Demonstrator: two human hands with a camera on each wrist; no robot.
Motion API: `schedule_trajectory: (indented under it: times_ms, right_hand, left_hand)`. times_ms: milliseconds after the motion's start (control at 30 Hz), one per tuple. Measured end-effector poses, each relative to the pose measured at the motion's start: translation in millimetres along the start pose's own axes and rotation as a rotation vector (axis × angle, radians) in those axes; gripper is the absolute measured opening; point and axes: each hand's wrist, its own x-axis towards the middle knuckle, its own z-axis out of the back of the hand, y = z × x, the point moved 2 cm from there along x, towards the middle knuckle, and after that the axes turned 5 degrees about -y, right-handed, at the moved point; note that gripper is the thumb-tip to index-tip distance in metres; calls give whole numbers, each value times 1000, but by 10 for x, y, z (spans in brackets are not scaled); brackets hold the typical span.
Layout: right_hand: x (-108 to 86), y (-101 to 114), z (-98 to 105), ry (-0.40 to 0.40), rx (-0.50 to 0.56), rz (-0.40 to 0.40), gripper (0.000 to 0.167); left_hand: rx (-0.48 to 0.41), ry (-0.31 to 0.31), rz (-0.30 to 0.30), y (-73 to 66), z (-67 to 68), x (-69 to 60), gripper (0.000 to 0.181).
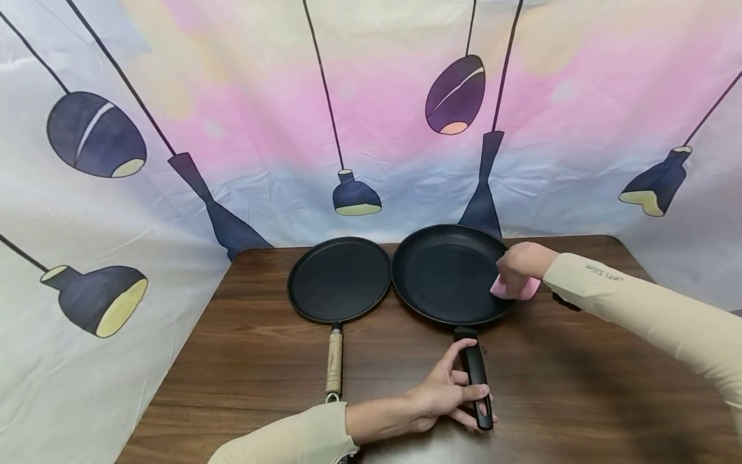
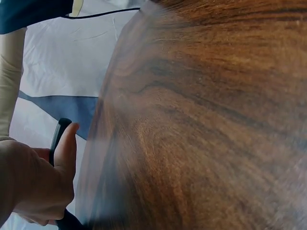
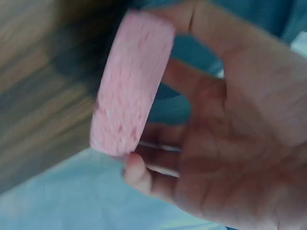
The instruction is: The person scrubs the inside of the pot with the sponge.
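Note:
A large black frying pan [image 1: 446, 280] lies on the wooden table, its handle pointing toward me. My left hand [image 1: 440, 390] grips the black handle [image 1: 476, 367], with the thumb across it near the end; the left wrist view catches this hand [image 2: 38, 182] at its lower left edge. At the pan's right rim, my right hand [image 1: 520, 259] holds a pink sponge [image 1: 526, 289]. The right wrist view shows the sponge [image 3: 134, 81] as a thick porous block pinched between thumb and fingertips. Whether the sponge presses on the rim's inside or outside is hard to tell.
A flat black griddle pan [image 1: 340, 280] with a wooden handle [image 1: 334, 362] lies just left of the frying pan, their rims touching or nearly so. Behind the brown table [image 1: 243, 361] hangs a cloth backdrop [image 1: 261, 116] printed with lamps.

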Motion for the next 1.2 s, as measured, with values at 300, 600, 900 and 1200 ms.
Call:
schedule_trajectory:
  times_ms: [300,600,900,1200]
  right_hand:
    - [247,300,56,437,596,259,27]
    - [820,508,117,331,1248,345,51]
    - [1091,639,108,-190,1202,252,64]
    - [837,852,151,-574,393,281,65]
  left_hand:
    - [46,-15,-7,-10,106,-26,72]
    - [58,7,-3,-47,165,4,69]
    - [69,35,11,-25,128,30,67]
    - [72,23,17,-58,120,33,67]
